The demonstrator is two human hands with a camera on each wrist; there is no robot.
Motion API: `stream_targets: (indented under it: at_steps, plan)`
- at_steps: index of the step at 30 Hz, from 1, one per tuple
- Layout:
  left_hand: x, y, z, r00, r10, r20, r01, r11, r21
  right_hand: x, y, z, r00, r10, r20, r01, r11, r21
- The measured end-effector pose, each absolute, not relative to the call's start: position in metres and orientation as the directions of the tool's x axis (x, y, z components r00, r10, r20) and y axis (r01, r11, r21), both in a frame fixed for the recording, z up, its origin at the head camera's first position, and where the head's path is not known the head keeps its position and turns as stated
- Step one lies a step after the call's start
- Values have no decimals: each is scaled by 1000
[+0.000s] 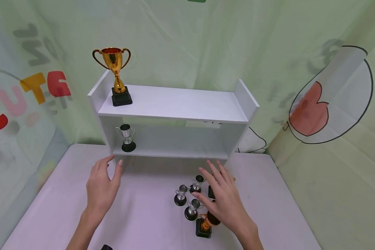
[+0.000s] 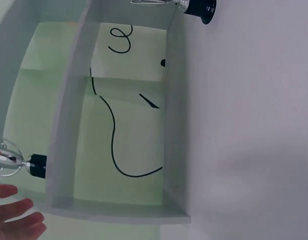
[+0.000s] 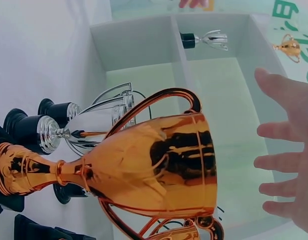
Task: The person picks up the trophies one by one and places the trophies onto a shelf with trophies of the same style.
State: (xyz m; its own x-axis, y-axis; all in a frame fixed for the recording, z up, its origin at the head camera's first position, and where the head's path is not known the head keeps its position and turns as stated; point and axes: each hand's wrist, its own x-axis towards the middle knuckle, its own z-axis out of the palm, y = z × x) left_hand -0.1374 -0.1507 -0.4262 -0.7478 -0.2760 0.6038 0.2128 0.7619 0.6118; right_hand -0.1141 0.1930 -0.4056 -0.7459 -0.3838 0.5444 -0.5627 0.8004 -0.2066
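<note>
My left hand (image 1: 102, 187) is in front of the shelf's left side, thumb and fingers apart and holding nothing. Just beyond it, a small silver trophy cup (image 1: 127, 139) stands on the middle shelf; the left wrist view shows the same silver cup (image 2: 36, 165) near the fingers. Over the table at the right, my right hand (image 1: 226, 199) is spread with nothing in it. Beneath and beside it are a gold trophy (image 1: 203, 227), partly covered by the hand, and three small silver trophies (image 1: 181, 195). Another black base (image 1: 211, 192) shows behind the fingers, mostly hidden.
A white two-tier shelf unit (image 1: 175, 104) stands at the back of the white table (image 1: 143, 215). On its top board, at the left, is a large gold trophy (image 1: 115, 66). A black cable (image 1: 258, 136) runs behind the unit. Printed curtains hang around.
</note>
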Motion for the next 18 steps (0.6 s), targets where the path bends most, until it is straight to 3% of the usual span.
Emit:
stream_targets:
  at_steps: [7,18]
  plan:
    - [-145,-155,-426,-761,-376,528,131,709,693,-113,194,-407,-705,-388,594,-592,783,-192]
    - [-163,-161,-430,-797,-412,442,111,619,778,-109,197,-410,-666,-405,626,-617,771,-158]
